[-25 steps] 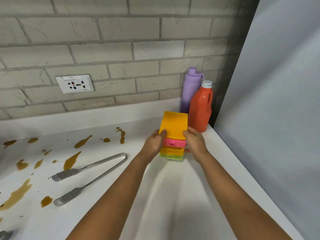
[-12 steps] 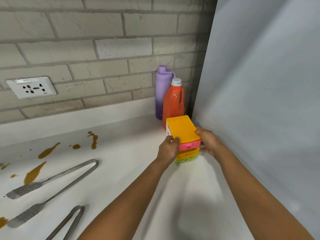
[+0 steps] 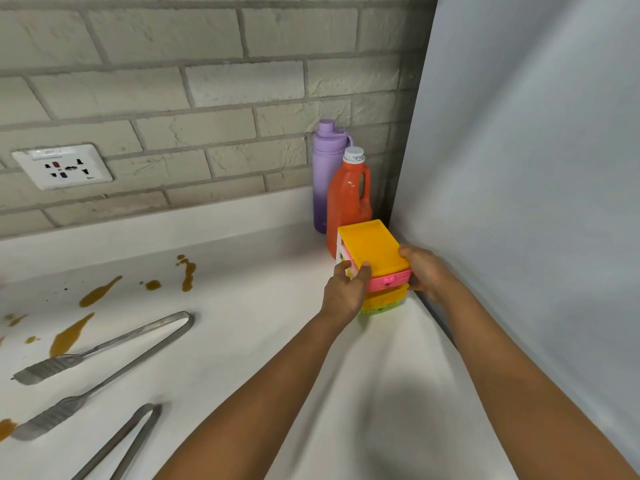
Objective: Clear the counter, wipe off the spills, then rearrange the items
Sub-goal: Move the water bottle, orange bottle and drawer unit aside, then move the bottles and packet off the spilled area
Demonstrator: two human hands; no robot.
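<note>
A small plastic drawer box (image 3: pixel 375 252), yellow on top with a pink, a yellow and a green drawer, stands on the white counter (image 3: pixel 263 327) near the right wall. My left hand (image 3: pixel 344 291) grips its left side and my right hand (image 3: pixel 420 271) grips its right side. Just behind it stand an orange jug (image 3: pixel 346 199) with a white cap and a purple bottle (image 3: pixel 325 171). Brown spills (image 3: pixel 100 294) dot the counter's left part.
Metal tongs (image 3: pixel 104 355) lie on the counter at the left, and a second pair of tongs (image 3: pixel 121 441) lies near the bottom edge. A grey panel (image 3: pixel 526 202) rises along the counter's right side. A wall socket (image 3: pixel 62 166) sits in the brick wall.
Both hands have carried the drawer box to the right, toward the corner by the orange jug and the grey panel. The second pair of tongs has come into view.
</note>
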